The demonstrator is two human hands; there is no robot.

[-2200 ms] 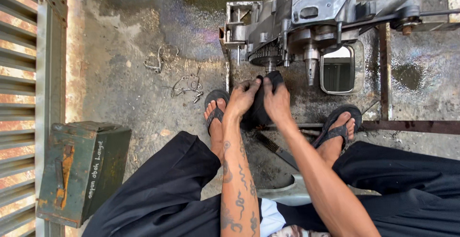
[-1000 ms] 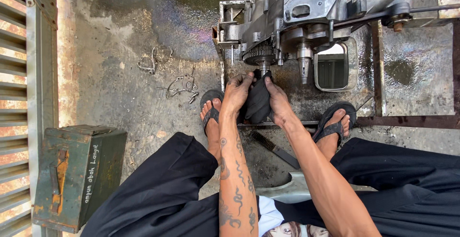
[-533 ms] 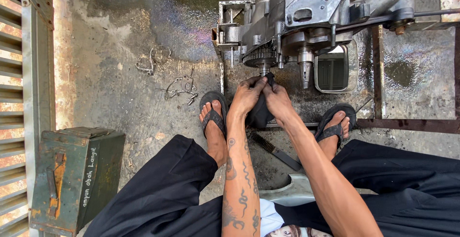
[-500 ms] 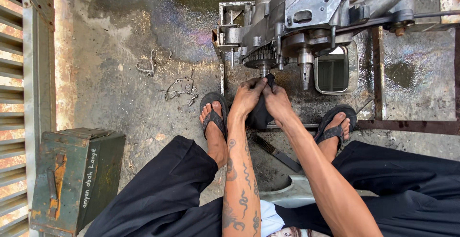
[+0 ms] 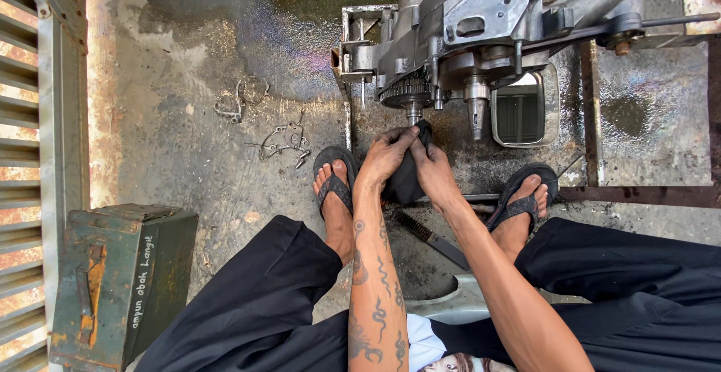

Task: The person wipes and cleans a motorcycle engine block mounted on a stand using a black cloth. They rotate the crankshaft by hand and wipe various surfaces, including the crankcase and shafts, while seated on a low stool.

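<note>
- The left hand (image 5: 387, 154) and the right hand (image 5: 434, 169) are close together, both closed around a dark rag (image 5: 408, 178) held low between the feet.
- The rag's upper tip (image 5: 425, 128) reaches up to the short shaft (image 5: 414, 110) that sticks down from the toothed gear (image 5: 398, 92) of the grey engine case (image 5: 481, 26); the fingertips (image 5: 409, 133) of the left hand pinch the cloth right at that point.
- The engine case rests on a rusty metal frame (image 5: 638, 193) over a wet, oil-stained concrete floor (image 5: 188, 101).
- As a judgement: wiping is under way at the shaft end. The gear teeth and the lower edge of the case look dark and greasy, so much of the cleaning seems left; the upper face of the case looks paler and cleaner.
- A second stub (image 5: 477, 105) to the right of the shaft is untouched by the rag at this moment.
- A wire brush (image 5: 429, 238) lies on the ground between the legs, apart from both hands.
- A small rectangular mirror (image 5: 524, 107) leans under the case, just right of the stubs.
- Bent wire clips (image 5: 279, 140) lie on the floor left of the feet, well apart from the work.
- A green metal box (image 5: 120, 282) stands at the lower left, shut.
- Both feet wear black sandals (image 5: 336, 178).
</note>
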